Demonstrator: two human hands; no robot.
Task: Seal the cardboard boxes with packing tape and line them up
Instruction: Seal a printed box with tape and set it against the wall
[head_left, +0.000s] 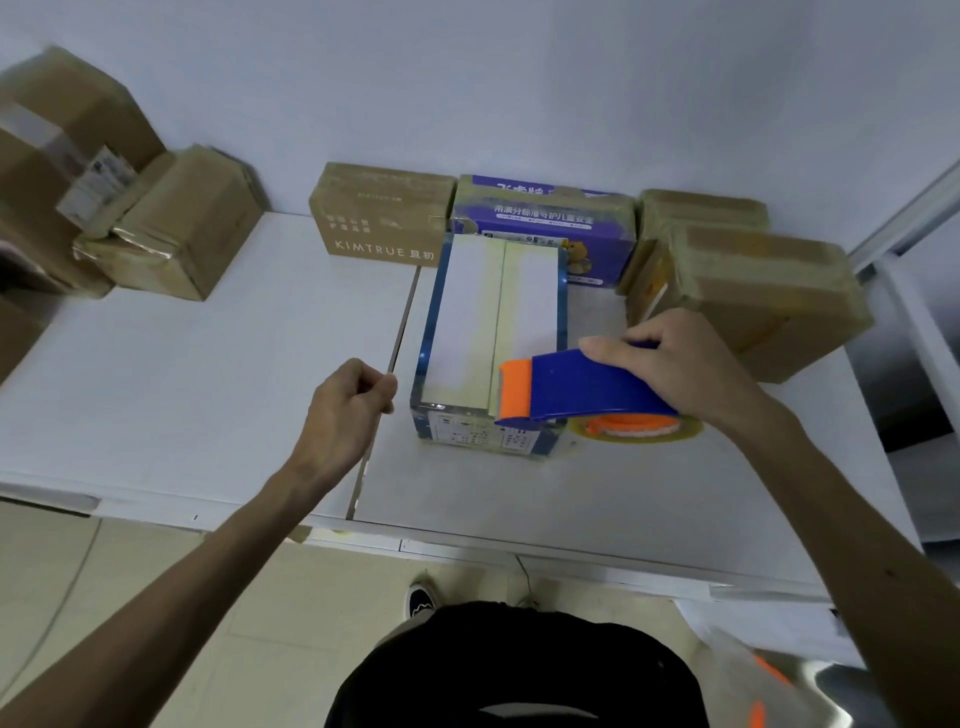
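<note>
Here the right hand (670, 358) gripped the tape dispenser (576, 387) at the near end of the box (483, 322) on the table (208, 364); the left hand (348, 405), curled empty beside it, would best have braced the box.

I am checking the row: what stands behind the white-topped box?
A purple printed box stands right behind the white-topped box, by the wall. Its lower front is covered and cannot be read.

Soft, even, cool light covers the white bench (208, 364), with only faint shadows. At the bench's left end the cardboard boxes (176, 228) are blurred, and the bench edges bow from wide-angle distortion.
</note>
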